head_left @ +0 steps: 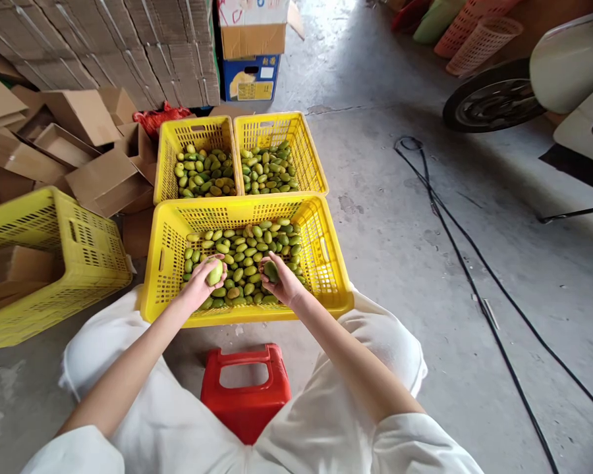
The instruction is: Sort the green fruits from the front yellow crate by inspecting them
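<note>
Above the big yellow crate in front of my knees, both of my hands are over the fruit. My left hand is closed round a light green mango, an oval fruit with its smooth side turned up. In my right hand sits a darker green mango, partly hidden by the fingers. Beneath and beyond the hands lies a layer of loose mangoes, green to yellowish, some with brownish skin. The crate's near inner wall hides part of its floor.
Two smaller yellow crates with more mangoes adjoin the far side. Another yellow crate holding cardboard stands left, beside loose cartons. A red stool is between my legs. Black cable crosses the floor near a scooter wheel.
</note>
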Available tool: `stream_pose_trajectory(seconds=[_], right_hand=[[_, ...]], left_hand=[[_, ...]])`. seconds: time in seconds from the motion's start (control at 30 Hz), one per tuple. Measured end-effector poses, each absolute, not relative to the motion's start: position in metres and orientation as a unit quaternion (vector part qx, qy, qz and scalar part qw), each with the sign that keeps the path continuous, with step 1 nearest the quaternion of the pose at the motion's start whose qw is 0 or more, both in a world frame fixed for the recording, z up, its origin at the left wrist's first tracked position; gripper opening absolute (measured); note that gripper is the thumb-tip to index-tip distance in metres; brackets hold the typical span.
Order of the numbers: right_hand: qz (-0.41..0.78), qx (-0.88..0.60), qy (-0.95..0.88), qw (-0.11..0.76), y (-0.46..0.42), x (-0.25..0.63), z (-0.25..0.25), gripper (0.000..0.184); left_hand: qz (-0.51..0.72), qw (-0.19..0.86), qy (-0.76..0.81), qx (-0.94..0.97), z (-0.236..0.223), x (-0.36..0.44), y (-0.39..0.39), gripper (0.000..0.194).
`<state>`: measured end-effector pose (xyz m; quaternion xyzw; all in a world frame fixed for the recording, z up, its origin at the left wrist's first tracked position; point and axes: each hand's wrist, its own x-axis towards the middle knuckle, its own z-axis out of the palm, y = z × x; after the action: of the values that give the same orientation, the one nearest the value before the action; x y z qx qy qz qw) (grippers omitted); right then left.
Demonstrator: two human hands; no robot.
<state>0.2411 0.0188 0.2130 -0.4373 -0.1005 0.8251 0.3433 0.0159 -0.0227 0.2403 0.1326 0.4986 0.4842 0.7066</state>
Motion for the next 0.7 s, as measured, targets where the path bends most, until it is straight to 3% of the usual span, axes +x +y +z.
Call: stream_pose_trajectory(seconds=[0.13,0.37,0.7], right_hand=[[0.824,-0.432,-0.06,0.362,0.021,0.24,0.215,0.026],[0.761,-0.466,-0.076,0.445,0.018,0.235,0.221,0.052],[0.779,-0.495,-0.061,0.379,0.017,0.243,0.207,0.047]], left_hand=[[0.48,0.724,0.49,0.072,0.241,0.016,-0.022,0.032],[0.461,0.709,0.521,0.119,0.237,0.016,-0.022,0.03],[0.502,0.669,0.539,0.094,0.246,0.02,-0.02,0.025]])
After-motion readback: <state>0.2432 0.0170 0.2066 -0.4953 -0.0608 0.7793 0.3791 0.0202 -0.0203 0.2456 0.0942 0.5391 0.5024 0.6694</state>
